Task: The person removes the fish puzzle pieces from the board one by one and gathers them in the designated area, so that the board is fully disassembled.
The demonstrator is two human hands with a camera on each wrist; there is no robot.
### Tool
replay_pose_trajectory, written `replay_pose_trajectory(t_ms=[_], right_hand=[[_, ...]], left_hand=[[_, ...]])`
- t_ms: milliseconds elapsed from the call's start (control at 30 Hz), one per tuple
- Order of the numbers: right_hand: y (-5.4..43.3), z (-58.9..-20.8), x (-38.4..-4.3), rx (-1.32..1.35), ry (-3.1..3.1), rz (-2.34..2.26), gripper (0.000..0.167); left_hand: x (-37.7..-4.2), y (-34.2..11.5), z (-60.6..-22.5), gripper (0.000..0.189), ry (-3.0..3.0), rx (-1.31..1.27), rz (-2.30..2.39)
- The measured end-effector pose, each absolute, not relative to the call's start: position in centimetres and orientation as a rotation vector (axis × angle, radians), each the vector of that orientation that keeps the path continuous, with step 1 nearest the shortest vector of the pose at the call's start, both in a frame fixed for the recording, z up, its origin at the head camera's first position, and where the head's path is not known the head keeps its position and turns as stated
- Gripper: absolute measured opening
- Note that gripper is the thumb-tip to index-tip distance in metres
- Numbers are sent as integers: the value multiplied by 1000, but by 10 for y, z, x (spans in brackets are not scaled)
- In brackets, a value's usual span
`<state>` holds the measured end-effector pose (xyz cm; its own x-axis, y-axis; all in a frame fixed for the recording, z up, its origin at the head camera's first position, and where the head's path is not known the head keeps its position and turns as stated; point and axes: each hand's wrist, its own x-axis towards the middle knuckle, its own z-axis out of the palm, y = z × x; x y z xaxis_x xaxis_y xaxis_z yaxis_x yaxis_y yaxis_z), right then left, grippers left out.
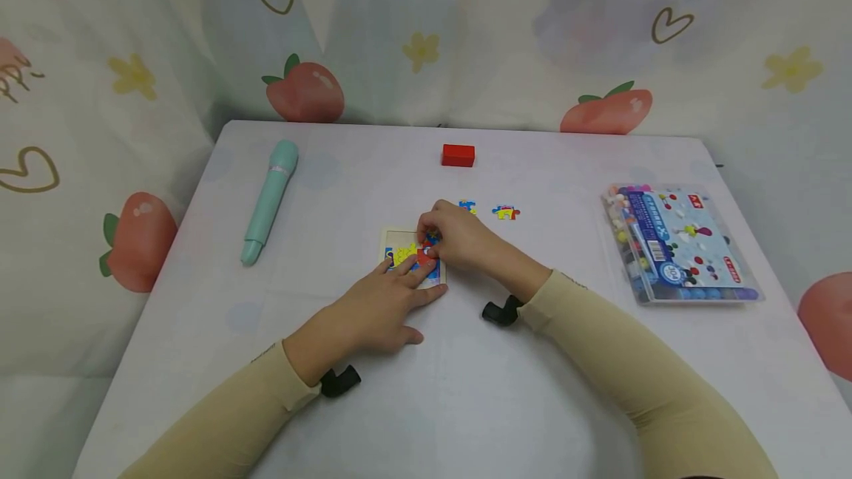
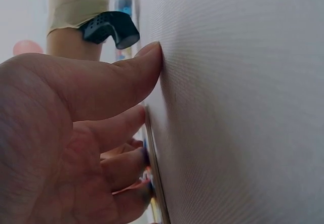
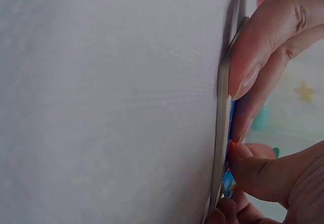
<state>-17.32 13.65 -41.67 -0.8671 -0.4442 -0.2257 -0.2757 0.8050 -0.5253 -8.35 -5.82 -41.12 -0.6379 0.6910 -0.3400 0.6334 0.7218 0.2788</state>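
Though only partly visible, a multicoloured, pale-rimmed puzzle (image 1: pixel 402 250).

I count two hands, my left hand (image 1: pixel 376 309) and my right hand (image 1: pixel 462 236), two sleeves (image 1: pixel 220 405) and two black cameras (image 1: pixel 340 381). The one desk (image 1: pixel 359 183) bears one puzzle tray (image 1: pixel 401 236), two loose puzzle pieces (image 1: pixel 507 212) on the far right of it, one red block (image 1: pixel 458 156), one green stick (image 1: pixel 266 202) and one box (image 1: pixel 692 242). My hands hide how many pieces fill the tray. Behind are three hearts (image 1: pixel 672 25) and three yellow flowers (image 1: pixel 421 51).
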Motion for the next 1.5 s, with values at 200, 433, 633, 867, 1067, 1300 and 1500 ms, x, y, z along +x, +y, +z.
replay_pose_trajectory(t_ms=[200,433,633,867,1067,1300,1500], right_hand=[[136,-416,-173,-500,2644,-716,32],[137,-416,-172,-507,2664,-701,27],[141,-415,-174,-486,2661,-798,26],[145,-414,-179,-410,2606,-925,27],[145,-410,-182,-378,2560,-952,25],[151,-401,-185,-363,2567,-982,26],[176,-390,-192,-326,2575,-1022,27]], left_hand=[[-83,-58,-411,81,2502,1014,187],[-83,-59,-413,80,2508,1024,184],[-83,-59,-413,80,2508,1015,183],[-83,-58,-413,81,2507,1005,174],[-83,-58,-414,81,2507,998,178],[-83,-58,-414,81,2508,994,176],[-82,-57,-414,82,2504,980,170]])
